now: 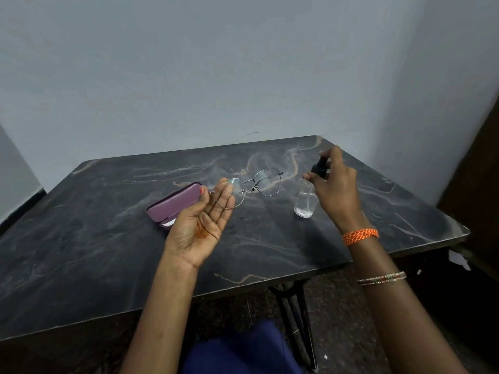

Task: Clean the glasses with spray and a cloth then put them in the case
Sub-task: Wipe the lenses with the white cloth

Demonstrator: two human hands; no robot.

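above the dark marbled table [108,238], the glasses [249,188] are held up by the left hand [201,225], palm up, with the thumb and fingers pinching the frame at the edge of one lens; the other lens and its temple stick out to the right, clear of the tabletop. the frame is thin metal and the lenses are clear. to the right, the spray bottle [306,202] is gripped by the right hand [336,186], fingers curled round its dark nozzle end with one finger raised over the top; the clear body hangs below the hand, tilted, and whether its base touches the table cannot be told. the nozzle is turned toward the glasses, and the bottle is near the right lens but apart from it. the maroon case [172,206] is seen lying on the table just behind the left hand, lid slightly ajar, with something white showing at its near end; whether that is the cloth cannot be told. an orange thread band [360,236] and a thin bangle [382,278] are worn on the right wrist and forearm. a pale wall [243,63] is seen behind the table, and black metal legs [297,319] under it.
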